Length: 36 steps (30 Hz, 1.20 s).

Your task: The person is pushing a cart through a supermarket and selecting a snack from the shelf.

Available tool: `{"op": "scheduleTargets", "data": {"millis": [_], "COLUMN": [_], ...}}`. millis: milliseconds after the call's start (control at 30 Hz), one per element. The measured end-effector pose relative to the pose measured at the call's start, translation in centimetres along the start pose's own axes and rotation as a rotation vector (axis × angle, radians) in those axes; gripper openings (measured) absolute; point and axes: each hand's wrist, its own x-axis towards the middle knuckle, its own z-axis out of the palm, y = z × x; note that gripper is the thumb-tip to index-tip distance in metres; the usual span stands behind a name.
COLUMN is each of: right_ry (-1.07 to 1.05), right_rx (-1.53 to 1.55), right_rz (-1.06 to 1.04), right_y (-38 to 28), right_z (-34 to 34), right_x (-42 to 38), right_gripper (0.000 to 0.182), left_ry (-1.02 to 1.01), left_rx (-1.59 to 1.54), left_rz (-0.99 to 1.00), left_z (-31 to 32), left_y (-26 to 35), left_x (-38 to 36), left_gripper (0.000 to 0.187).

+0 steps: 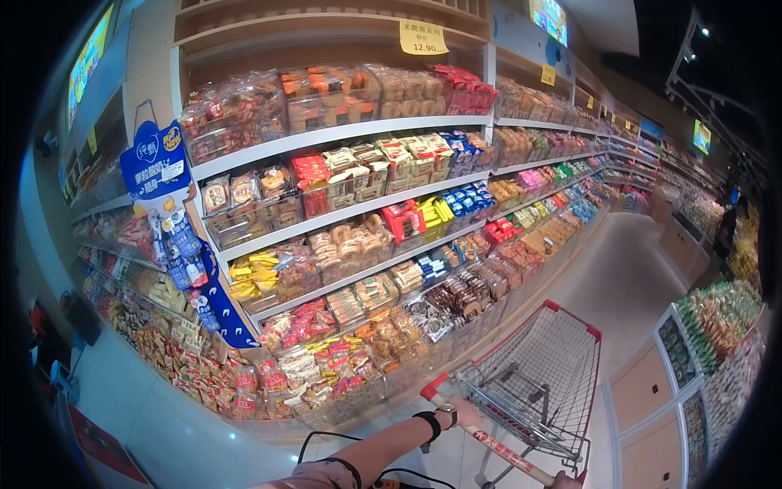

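- In the head view, closing the left grip [464, 414] around the handle [499, 447] of a shopping cart [595, 332], near its red end cap [435, 386].
- Showing only part of the right grip [565, 481], at the bottom edge by the opposite end of the handle; not showing enough to tell whether spread or pressed together.
- Placing the shopping cart directly ahead of both grips, with its wire basket stretching away from them.
- Wearing a wristwatch [446, 417] and a dark band [427, 425] just behind the left grip.
- Facing tiered shelves [342, 134] beyond the left grip and to its left, holding wrapped snacks in clear bins, with a yellow price sign [422, 37] above and a blue display [153, 167] at the near end.
- Passing wooden cabinets [643, 389] to the right of both grips, with packets [717, 314] on top.
- Looping a black cable [326, 434] below the left forearm.
- Judging by hand placement, having the left hold made and the cart lined up roughly with the aisle [631, 253]; holding no packet in the left grip, and leaving the shelved snacks in their bins.
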Motion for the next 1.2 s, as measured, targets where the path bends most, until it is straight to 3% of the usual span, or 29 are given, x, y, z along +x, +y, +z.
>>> {"op": "scheduleTargets", "data": {"millis": [133, 300, 767, 1000, 1200], "right_ry": [0.193, 0.15, 0.169, 0.262, 0.217], "right_rx": [-0.065, -0.071, -0.02, -0.029, -0.031], "right_rz": [-0.111, -0.061, -0.038, -0.138, -0.086], "right_y": [-1.2, -0.6, 4.5, 8.9, 13.0], "right_z": [0.4, 0.7, 1.5, 1.0, 1.9], "right_x": [0.5, 2.1, 9.4, 16.1, 22.3], "right_gripper": [0.009, 0.01, 0.01, 0.008, 0.01], "left_ry": [0.058, 0.27, 0.25, 0.346, 0.405], "left_rx": [-0.014, 0.006, -0.047, -0.044, -0.03], "left_rz": [0.052, 0.158, 0.179, 0.151, 0.101], "left_z": [-0.6, 1.0, -4.3, -7.8, -11.1], "left_y": [-1.4, -2.4, 0.5, 3.3, 5.6], "left_x": [0.3, 4.8, 10.5, 16.1, 21.1], "left_gripper": [0.055, 0.058, 0.058, 0.051, 0.054]}}
